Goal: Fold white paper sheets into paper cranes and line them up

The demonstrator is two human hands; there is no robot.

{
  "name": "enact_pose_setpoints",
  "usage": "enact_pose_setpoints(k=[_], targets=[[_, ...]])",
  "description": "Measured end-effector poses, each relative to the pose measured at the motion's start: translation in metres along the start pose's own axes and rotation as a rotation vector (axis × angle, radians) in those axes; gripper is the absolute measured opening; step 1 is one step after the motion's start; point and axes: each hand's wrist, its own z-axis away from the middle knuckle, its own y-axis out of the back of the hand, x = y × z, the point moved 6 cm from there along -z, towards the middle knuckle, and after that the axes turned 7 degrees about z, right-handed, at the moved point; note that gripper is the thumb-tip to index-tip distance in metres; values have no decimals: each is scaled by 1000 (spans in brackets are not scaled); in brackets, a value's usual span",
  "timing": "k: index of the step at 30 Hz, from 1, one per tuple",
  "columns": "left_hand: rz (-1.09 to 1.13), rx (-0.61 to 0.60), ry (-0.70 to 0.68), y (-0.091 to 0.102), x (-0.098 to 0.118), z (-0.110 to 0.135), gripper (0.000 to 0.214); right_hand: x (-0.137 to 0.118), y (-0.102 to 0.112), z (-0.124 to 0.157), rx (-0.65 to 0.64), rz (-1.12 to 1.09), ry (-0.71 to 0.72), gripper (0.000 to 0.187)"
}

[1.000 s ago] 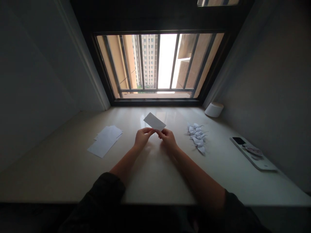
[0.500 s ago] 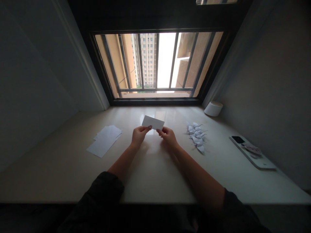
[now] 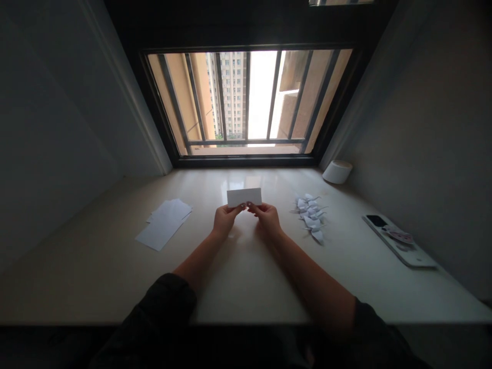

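A small white folded paper (image 3: 244,196) is held level above the pale table (image 3: 238,277), near the middle. My left hand (image 3: 225,219) pinches its lower edge from the left. My right hand (image 3: 267,217) pinches the same edge from the right, fingertips almost meeting the left ones. Both hands are closed on the paper, wrists hovering just over the tabletop.
A loose stack of white sheets (image 3: 164,224) lies to the left. Several folded paper cranes (image 3: 311,216) lie in a cluster on the right. Further right is a phone (image 3: 400,240) with something on it, and a white round container (image 3: 337,171) by the barred window (image 3: 246,102).
The paper has turned from a slant to level and square to me. My hands have drawn closer together along its lower edge.
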Motion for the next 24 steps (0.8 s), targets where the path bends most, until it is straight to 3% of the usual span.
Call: enact_pose_setpoints(k=[6,11,13,16,19,24], targets=[[-39,38,53,5,0,-3,30,-5,-1,-1,-70,-16,20,46],[-73,44,5,12,1,-9,31,3,-6,-6,-180,-57,31,53],[-138,42,-66,16,4,-11,31,-1,3,-6,-62,33,121,54],[-421,86,-173,20,11,-9,30,-24,15,3,161,330,410,67],[-629,103,-251,18,16,-4,26,-43,8,17,167,614,636,52],[-663,89,-276,13,19,1,27,-49,7,23,231,699,688,38]])
